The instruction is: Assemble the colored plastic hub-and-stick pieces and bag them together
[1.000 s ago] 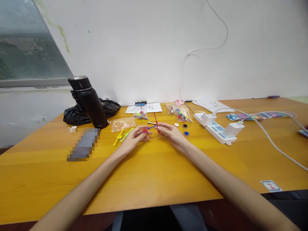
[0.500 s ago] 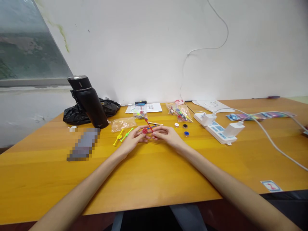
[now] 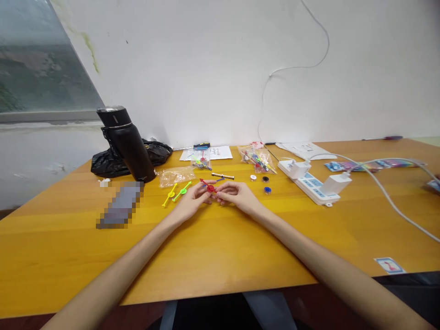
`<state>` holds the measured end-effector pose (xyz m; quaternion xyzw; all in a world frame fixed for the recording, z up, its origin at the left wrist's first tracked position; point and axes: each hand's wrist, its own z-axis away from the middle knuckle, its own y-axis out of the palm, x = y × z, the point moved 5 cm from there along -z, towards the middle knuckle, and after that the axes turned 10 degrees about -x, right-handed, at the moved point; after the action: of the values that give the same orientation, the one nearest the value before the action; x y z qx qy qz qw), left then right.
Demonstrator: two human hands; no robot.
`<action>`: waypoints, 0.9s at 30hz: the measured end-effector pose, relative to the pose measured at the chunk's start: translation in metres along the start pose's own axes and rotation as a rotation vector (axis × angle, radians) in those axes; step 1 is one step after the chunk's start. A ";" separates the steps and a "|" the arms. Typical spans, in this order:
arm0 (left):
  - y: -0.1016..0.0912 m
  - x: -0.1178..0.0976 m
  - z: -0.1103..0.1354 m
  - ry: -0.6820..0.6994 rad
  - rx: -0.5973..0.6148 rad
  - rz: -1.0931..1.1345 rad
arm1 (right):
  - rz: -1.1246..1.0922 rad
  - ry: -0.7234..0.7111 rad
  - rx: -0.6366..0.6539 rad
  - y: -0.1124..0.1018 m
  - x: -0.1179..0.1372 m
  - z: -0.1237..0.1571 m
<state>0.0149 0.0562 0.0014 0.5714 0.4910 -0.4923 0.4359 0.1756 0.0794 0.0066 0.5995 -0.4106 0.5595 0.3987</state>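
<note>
Okay, red arrow point(image 3: 205, 183) sits between my hands over the table point(image 3: 220, 256), right hand point(image 3: 237, 194) pinching its near end, left hand point(image 3: 191, 201) gripping around its hub point(image 3: 211, 188), so best keep it level and press lightly.

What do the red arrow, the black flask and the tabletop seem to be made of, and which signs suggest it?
Red arrow: probably plastic, from its bright, even colour; finish too small to judge.
Black flask: likely coated metal, fairly matte, with a silvery lid top, though plastic is possible.
Tabletop: wood or wood-look laminate, smooth, slightly glossy, from its banded grain.
</note>
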 end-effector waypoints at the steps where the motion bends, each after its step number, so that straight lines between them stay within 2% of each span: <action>1: 0.000 0.001 0.000 -0.001 0.002 -0.001 | 0.019 -0.015 -0.001 -0.001 0.000 0.000; 8: 0.000 -0.003 0.002 -0.001 0.002 -0.028 | 0.171 -0.124 -0.022 -0.003 0.002 0.000; 13: 0.000 -0.003 0.002 0.004 -0.004 -0.031 | 0.195 -0.198 -0.043 -0.001 0.008 0.003; 20: -0.004 -0.002 0.000 -0.002 -0.069 -0.040 | 0.235 -0.233 -0.016 0.003 0.011 0.007; 27: -0.010 -0.008 -0.001 -0.003 -0.143 0.034 | 0.299 -0.192 0.049 0.006 0.006 0.010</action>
<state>0.0045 0.0574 0.0089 0.5464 0.5146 -0.4494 0.4844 0.1732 0.0678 0.0126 0.5919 -0.5176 0.5625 0.2556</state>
